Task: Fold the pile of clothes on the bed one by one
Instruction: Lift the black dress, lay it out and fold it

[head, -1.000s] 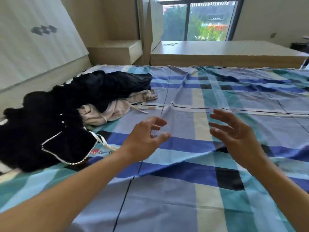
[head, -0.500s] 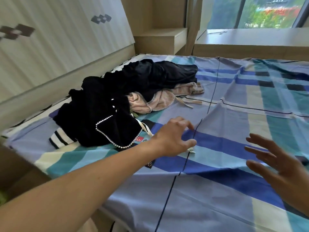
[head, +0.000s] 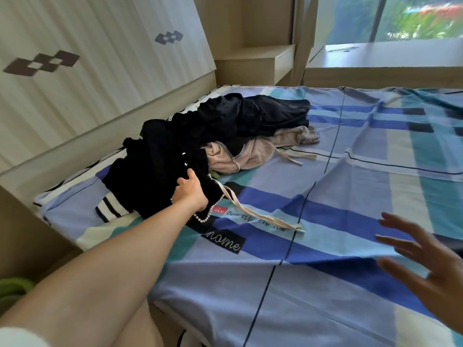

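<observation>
One rumpled clothes pile point(head: 175, 146) is mostly black, partly pink.

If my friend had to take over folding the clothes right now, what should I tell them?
The left hand grips the near edge of the black pearl-trimmed garment, thumb on top.
The right hand is open, its fingers spread above the checked sheet, holding nothing.
The other black clothes and a pink garment lie heaped together beyond it.
Done: no folded item is in view.
Left: pull the black garment out, fold it, then do the others one by one.
</observation>
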Tool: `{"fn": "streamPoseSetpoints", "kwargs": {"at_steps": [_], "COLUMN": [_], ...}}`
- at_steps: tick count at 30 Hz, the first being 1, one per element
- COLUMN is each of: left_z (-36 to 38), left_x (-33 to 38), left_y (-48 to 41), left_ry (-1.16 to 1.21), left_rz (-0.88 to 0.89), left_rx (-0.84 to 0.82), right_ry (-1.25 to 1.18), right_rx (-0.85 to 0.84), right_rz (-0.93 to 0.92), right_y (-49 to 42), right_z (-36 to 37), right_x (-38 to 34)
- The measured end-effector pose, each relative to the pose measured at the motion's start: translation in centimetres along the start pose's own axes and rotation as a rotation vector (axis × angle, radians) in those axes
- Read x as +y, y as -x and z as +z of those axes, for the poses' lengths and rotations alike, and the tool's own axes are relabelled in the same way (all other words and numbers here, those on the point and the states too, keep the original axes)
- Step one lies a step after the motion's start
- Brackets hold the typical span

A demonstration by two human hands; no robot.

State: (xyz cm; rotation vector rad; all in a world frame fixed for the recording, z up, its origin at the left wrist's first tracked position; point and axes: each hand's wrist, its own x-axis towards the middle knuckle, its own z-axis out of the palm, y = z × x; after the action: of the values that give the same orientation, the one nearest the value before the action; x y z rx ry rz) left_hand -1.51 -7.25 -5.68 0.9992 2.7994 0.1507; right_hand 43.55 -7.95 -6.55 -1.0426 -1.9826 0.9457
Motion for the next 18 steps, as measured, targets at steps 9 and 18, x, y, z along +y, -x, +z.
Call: {"fn": "streamPoseSetpoints", "kwargs": {"at_steps": [9, 18], "left_z": [-3.6, -4.3], "left_x": [4.0, 11.1], "left_y": [2.3, 13.4], "left_ry": [0.519, 1.027], "left_rz": [0.27, 0.598], "left_rx": [0.069, -0.318], "right_ry": [0.028, -0.271], "right_rx": [-0.019, -0.127], "right_rz": [0.037, 0.131], "right_y": [0.1, 0.1], "right_z": [0.4, 2.5], "right_x": [-1.1, -3.2]}}
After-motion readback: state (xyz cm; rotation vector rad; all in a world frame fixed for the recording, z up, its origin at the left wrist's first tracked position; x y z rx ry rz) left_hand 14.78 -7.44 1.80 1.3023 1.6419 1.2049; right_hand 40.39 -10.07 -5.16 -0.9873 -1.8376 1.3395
